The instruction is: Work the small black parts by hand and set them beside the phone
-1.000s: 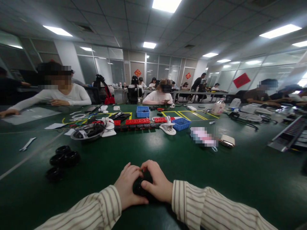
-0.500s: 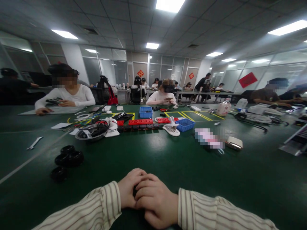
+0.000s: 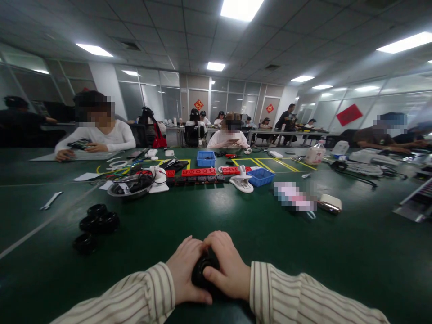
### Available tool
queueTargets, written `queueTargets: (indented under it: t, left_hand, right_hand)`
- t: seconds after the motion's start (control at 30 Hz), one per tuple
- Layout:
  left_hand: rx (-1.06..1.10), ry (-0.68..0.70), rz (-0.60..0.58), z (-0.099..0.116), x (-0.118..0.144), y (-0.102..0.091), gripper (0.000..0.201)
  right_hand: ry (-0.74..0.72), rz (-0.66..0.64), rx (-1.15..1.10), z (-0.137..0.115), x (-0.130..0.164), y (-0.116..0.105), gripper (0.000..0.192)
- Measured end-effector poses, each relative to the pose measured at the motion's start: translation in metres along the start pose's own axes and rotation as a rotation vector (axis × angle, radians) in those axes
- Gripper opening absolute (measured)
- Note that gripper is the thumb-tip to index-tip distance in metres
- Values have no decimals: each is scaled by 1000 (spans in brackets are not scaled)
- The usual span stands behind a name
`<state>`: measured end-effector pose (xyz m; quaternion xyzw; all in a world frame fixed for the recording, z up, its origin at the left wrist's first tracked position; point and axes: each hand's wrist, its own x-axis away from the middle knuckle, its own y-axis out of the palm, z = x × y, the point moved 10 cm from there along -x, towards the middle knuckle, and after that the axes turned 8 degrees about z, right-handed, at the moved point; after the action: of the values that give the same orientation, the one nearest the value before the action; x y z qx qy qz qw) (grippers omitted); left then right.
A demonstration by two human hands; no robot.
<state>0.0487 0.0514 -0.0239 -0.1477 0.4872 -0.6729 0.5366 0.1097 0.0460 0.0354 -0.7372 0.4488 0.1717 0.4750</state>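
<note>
black round part (image 3: 202, 274) mostly hidden by both hands (shape unclear), forearms cut off below

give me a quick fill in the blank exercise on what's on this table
1. Both hands, left hand and right hand, grip one small ____ wheel.
2. The spare wheels lie to the person's ____.
3. The two small bins are ____ in colour.
4. The table has a ____ top.

Missing words: black; left; blue; green

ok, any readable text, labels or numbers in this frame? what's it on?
None readable.
Red diamond signs on the far glass wall: gold marks, too small to read.
Red sign on the right window: blurred.
Black round part held by left hand and right hand: no visible marking.
</note>
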Motion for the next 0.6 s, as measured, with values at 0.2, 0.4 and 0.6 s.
queueTargets:
  t: [0.2,0.4,0.6]
  left_hand:
    - [4,-14,-4,4,-5,-1,49]
    - [104,100,-86,7,-6,3,35]
    - [155,150,-103,11,-7,4,51]
  right_hand:
    - [-63,-61,42,-6,3,10,44]
    - [-327,-76,-51,-41,6,7,21]
    - [-494,-185,-81,-54,19,21,18]
